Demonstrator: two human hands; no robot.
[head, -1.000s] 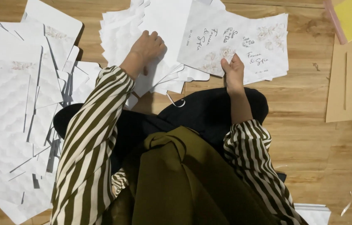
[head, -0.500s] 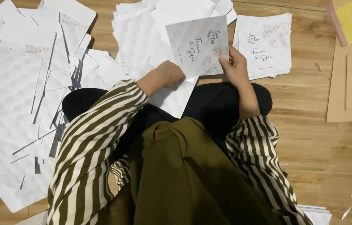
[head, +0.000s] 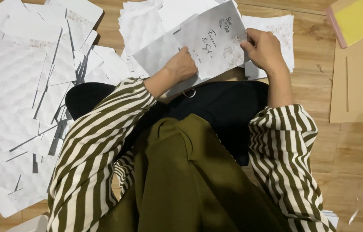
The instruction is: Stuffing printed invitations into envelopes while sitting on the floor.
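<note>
Both hands are up in front of the seated person, clamped on one printed card. Starting at the left, a wide spread of white sheets (head: 14,111) covers the wooden floor (head: 344,167), overlapping and fanned. Next comes the left hand (head: 181,66), fingers curled around the lower left corner of the card (head: 213,41), thumb on its face. The card is pale grey with dark script and a flower print, held tilted, just above a second stack of white sheets (head: 143,25). The right hand (head: 265,51) pinches its right edge, fingers closed over the margin.

It looks light and thin but stiffer than plain paper; it keeps flat between the two grips without sagging. I would judge it easy to crease or smudge, so the edges and corners are the sensible places to hold, as now. Farther right lie a brown cardboard piece (head: 362,86) and a yellow sheet (head: 362,17), well apart from the hands.
</note>
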